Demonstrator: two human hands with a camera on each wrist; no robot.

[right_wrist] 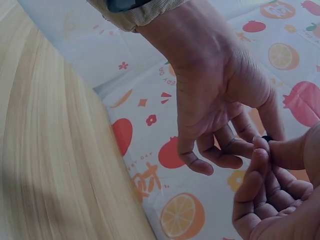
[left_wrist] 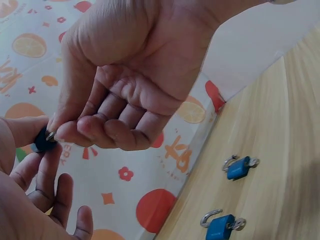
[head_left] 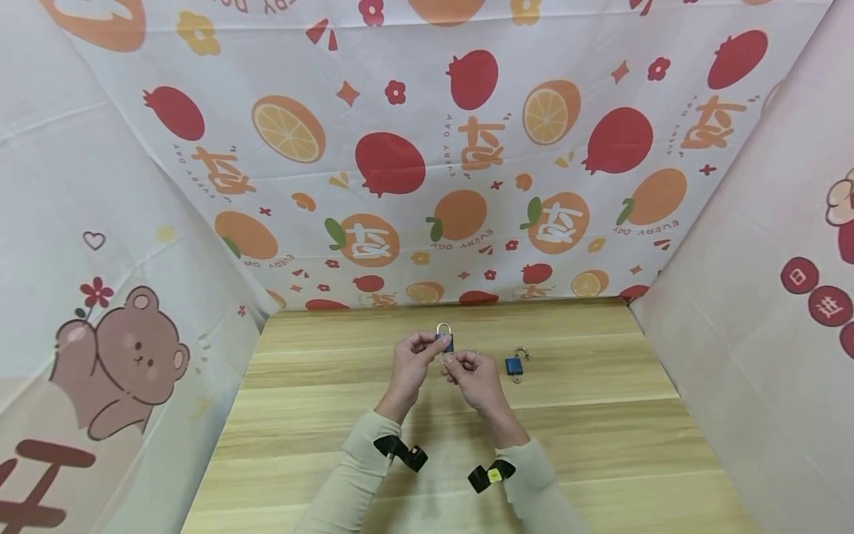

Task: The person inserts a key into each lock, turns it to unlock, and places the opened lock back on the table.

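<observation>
My left hand (head_left: 410, 368) pinches a small blue padlock (head_left: 448, 345) between thumb and fingers, above the table's far half. Its silver shackle (head_left: 444, 327) points up. At the lock's lower end, my right hand (head_left: 475, 378) pinches a small silver key (left_wrist: 51, 136), mostly covered by the fingertips. In the right wrist view the lock is almost wholly hidden by fingers. On the tabletop to the right lies one blue padlock (head_left: 514, 366) with its shackle swung open and a key in it. A second open padlock with a key (left_wrist: 239, 169) shows in the left wrist view.
The wood-grain table (head_left: 600, 445) is bordered by a fruit-print cloth (head_left: 427, 185) at the back. White printed sheets (head_left: 747, 311) hang at both sides. Each wrist wears a black camera mount (head_left: 402, 451).
</observation>
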